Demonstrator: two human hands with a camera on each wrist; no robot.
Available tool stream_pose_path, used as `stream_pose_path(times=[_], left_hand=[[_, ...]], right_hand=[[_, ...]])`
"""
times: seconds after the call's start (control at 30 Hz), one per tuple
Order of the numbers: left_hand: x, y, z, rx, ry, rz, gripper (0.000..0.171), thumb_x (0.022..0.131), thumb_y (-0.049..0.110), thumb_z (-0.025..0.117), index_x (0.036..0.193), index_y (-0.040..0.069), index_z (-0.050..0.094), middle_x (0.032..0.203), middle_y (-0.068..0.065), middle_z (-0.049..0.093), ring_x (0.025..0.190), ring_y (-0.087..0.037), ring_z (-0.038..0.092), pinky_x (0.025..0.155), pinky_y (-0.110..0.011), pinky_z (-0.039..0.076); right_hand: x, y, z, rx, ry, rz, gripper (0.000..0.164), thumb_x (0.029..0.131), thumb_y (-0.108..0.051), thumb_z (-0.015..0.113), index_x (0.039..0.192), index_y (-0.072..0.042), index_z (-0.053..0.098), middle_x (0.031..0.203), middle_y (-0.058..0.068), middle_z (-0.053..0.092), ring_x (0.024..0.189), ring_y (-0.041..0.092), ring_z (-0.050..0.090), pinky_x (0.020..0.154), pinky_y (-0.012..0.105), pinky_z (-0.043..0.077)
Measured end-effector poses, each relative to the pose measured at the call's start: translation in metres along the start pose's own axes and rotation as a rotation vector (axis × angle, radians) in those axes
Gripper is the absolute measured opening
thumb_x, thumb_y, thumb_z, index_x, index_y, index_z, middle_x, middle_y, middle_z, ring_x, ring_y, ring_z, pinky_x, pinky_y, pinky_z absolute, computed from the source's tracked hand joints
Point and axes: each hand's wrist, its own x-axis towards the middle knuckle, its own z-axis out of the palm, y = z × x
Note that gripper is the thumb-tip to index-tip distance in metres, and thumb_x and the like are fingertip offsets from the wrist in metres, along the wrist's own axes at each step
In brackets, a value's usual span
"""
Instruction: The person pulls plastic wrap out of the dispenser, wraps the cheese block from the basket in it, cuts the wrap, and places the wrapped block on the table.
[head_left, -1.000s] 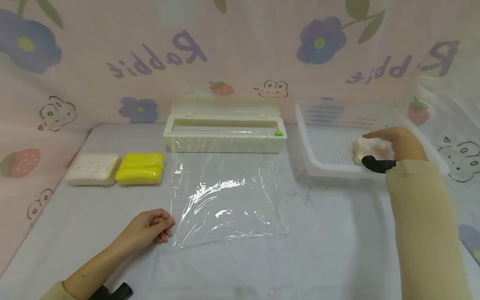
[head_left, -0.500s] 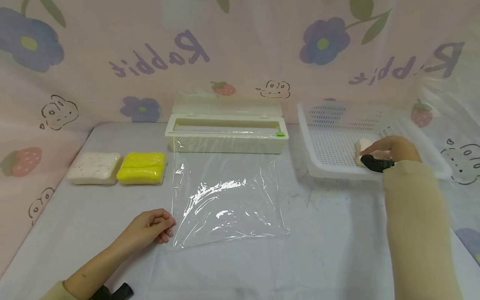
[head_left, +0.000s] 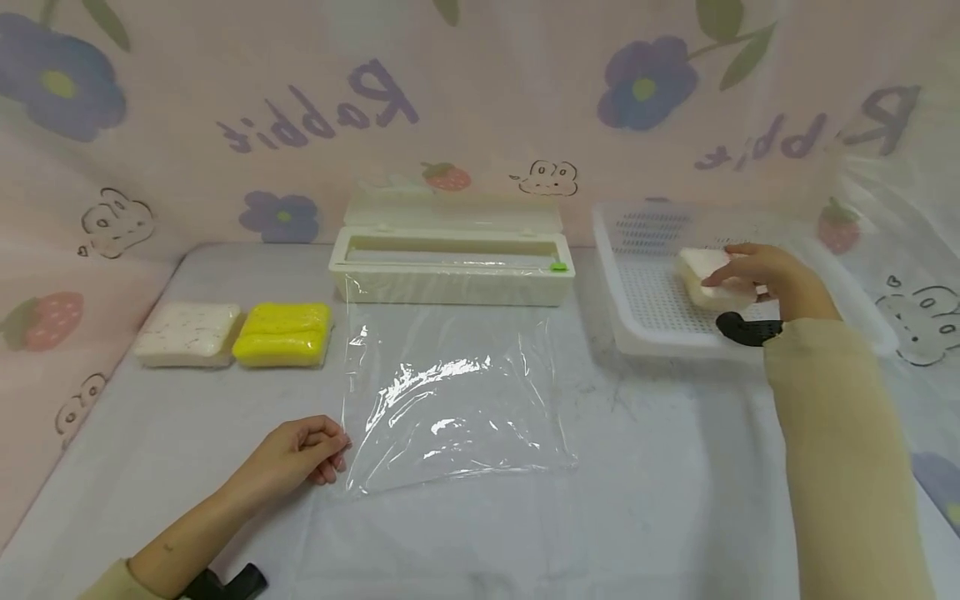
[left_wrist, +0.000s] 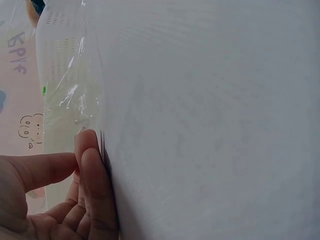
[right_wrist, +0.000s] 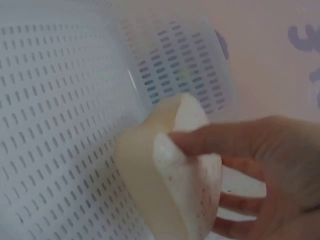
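Observation:
At the right, my right hand (head_left: 787, 275) grips a thick, pale, sponge-like block (head_left: 696, 268) above the floor of a white perforated basket (head_left: 626, 329). Seen in the right wrist view, the block (right_wrist: 145, 175) has a cream side, a dented edge and a white face with red specks; thumb and fingers hold that face. My left hand (head_left: 300, 454) pinches the left edge of a clear plastic wrap sheet (head_left: 457, 400), near its front corner. The sheet runs from a cream wrap dispenser (head_left: 450, 289), whose lid stands raised.
Left of the dispenser lie a white speckled block (head_left: 187, 333) and a yellow block (head_left: 282, 335), both shiny as if wrapped in film. A green slider (head_left: 558, 267) sits on the dispenser's right end. A printed curtain (head_left: 480, 100) hangs behind the table.
My right hand has closed on the pale block and raised it, moving it slightly left and back within the basket. My left hand and the sheet have stayed put.

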Motion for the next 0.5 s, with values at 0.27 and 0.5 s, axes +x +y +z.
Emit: stream_pose_path(times=[0.27, 0.5], left_hand=[[0.0, 0.001, 0.001, 0.001, 0.001, -0.015, 0.024, 0.096, 0.017, 0.057, 0.1, -0.007, 0.058, 0.074, -0.005, 0.063, 0.062, -0.01, 0.058, 0.059, -0.024, 0.054], [0.0, 0.003, 0.0, 0.015, -0.004, -0.011, 0.024, 0.096, 0.017, 0.057, 0.099, -0.007, 0.057, 0.073, -0.005, 0.063, 0.061, -0.012, 0.058, 0.058, -0.024, 0.054]], right_hand=[[0.0, -0.025, 0.004, -0.074, 0.036, -0.147, 0.1, 0.089, -0.037, 0.065, 0.152, 0.0, -0.003, 0.154, 0.034, 0.007, 0.134, 0.049, 0.023, 0.104, 0.063, 0.03], [-0.008, -0.044, 0.006, -0.051, 0.103, -0.255, 0.091, 0.089, -0.036, 0.066, 0.154, -0.006, 0.01, 0.156, 0.027, 0.016, 0.129, 0.037, 0.032, 0.097, 0.045, 0.038]])
